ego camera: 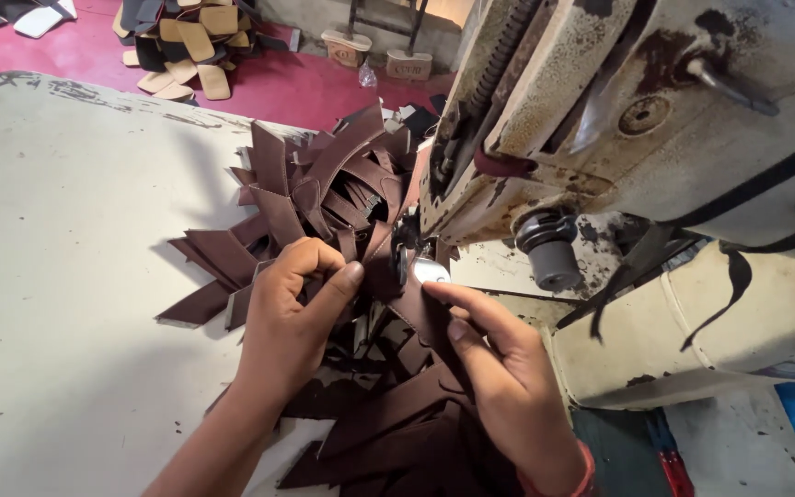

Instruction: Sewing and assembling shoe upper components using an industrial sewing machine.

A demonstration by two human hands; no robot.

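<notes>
Both hands, left hand and right hand, are pinching a brown leather strap under the sewing machine foot, mid-worktop. Fingertips sitting close: needle prick likely; loose straps crowding, snagging.

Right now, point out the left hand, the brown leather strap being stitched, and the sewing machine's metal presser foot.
left hand (292,308): head view, back of the hand.
brown leather strap (425,317): head view, strip under the right fingers.
metal presser foot (430,270): head view, shiny front plate.
</notes>
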